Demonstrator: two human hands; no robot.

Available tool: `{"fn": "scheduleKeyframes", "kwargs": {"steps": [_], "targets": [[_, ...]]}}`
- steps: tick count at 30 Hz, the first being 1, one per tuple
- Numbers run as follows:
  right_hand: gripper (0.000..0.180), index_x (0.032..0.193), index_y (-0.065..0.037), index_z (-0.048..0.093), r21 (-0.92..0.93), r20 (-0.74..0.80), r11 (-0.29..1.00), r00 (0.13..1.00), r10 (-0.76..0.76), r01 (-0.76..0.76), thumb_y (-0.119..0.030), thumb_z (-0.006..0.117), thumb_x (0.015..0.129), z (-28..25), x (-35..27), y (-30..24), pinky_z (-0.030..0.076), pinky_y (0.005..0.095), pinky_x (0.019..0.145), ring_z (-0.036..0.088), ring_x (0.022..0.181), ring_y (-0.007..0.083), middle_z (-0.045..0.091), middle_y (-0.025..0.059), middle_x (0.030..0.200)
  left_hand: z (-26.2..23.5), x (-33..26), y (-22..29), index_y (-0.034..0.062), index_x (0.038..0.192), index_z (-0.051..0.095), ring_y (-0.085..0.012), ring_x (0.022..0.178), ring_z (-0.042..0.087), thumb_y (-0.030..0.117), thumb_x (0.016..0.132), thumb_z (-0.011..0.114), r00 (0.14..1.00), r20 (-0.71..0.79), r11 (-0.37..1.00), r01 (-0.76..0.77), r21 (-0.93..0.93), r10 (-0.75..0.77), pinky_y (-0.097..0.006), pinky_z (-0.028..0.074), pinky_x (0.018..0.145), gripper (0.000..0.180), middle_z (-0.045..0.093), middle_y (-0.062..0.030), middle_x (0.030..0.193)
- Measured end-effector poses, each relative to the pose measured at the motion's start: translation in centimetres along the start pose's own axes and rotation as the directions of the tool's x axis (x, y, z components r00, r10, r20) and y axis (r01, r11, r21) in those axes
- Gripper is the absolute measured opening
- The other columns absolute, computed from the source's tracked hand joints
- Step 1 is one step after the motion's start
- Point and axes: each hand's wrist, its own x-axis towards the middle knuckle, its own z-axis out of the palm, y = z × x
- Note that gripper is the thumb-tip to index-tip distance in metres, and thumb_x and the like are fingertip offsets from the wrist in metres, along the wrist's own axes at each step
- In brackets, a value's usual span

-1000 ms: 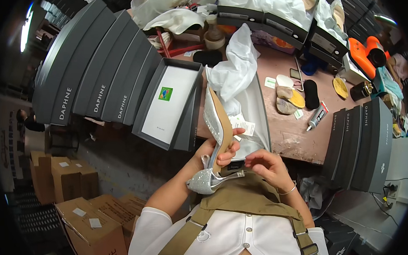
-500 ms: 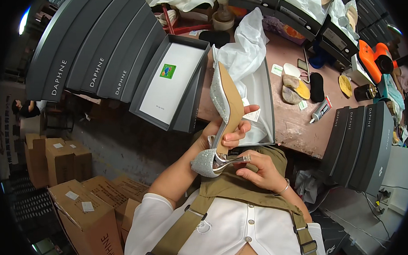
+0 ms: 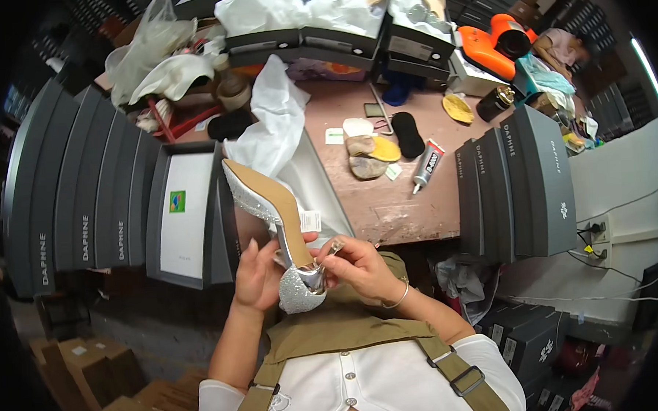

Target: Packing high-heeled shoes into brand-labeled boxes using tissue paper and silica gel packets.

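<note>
Mid-frame handling step: R hand (image 3: pixel 360 269) is pinching shoe (image 3: pixel 276 198) by heel (image 3: pixel 336 246); L hand (image 3: pixel 257 280) is touching it, grip unclear; next move's prob. needing steadiness.

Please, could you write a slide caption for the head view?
Left hand and right hand hold a glittery silver high-heeled shoe, its tan sole facing the camera.

Holding bare left hand (image 3: pixel 257 277) with thumb raised, pinching with bare right hand (image 3: pixel 359 269), short of the brownish-pink counter (image 3: pixel 429 219)'s near edge!
</note>
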Motion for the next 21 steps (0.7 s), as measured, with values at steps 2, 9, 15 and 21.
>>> {"fn": "scheduleKeyframes", "kwargs": {"steps": [2,9,15,21], "targets": [[0.015,0.1,-0.001,0.058,-0.185,0.152,0.983,0.988,0.019,0.01,-0.015,0.054,0.095,-1.3,0.5,-0.6,0.048,0.0232,0.064,0.057,0.07,0.0072,0.06,0.0019,0.078,-1.4,0.5,-2.1,-0.0059,0.13,0.039,-0.0237,0.098,0.061,0.052,0.084,0.062,0.989,0.136,0.997,-0.059,0.048,0.052,-0.036,0.051,0.085,0.077,0.059,-0.019,0.107],[0.04,0.114,0.001,0.052,-0.977,-0.187,0.198,0.778,-0.6,-0.083,-0.014,0.068,0.081,-20.0,9.7,-4.3,0.047,0.0412,0.084,0.056,0.1,0.0383,0.057,0.0216,0.11,1.7,4.4,-0.7,-0.002,0.118,0.049,-0.0137,0.083,0.057,0.03,0.098,0.047,0.897,-0.19,0.879,-0.316,0.356,0.399,-0.027,0.047,0.076,0.037,0.061,-0.0104,0.095],[0.045,0.121,-0.001,0.049,-0.935,-0.339,0.114,0.755,-0.561,-0.335,-0.011,0.057,0.079,-30.1,13.2,-0.6,0.042,0.0465,0.093,0.051,0.108,0.0404,0.05,0.0228,0.122,2.2,6.8,0.6,-0.0012,0.117,0.048,-0.013,0.085,0.056,0.032,0.099,0.046,0.817,-0.248,0.806,-0.374,0.459,0.521,-0.027,0.046,0.079,0.038,0.06,-0.0117,0.096],[0.041,0.115,0.0,0.058,-0.916,0.071,0.222,0.68,-0.73,0.334,-0.004,0.05,0.075,-11.2,6.1,-6.5,0.041,0.0401,0.095,0.05,0.11,0.0327,0.056,0.0171,0.111,0.6,6.7,0.4,-0.0016,0.118,0.047,-0.0138,0.088,0.057,0.021,0.097,0.046,0.746,-0.38,0.826,-0.41,0.386,0.547,-0.028,0.048,0.077,0.031,0.058,-0.0115,0.1]]}}
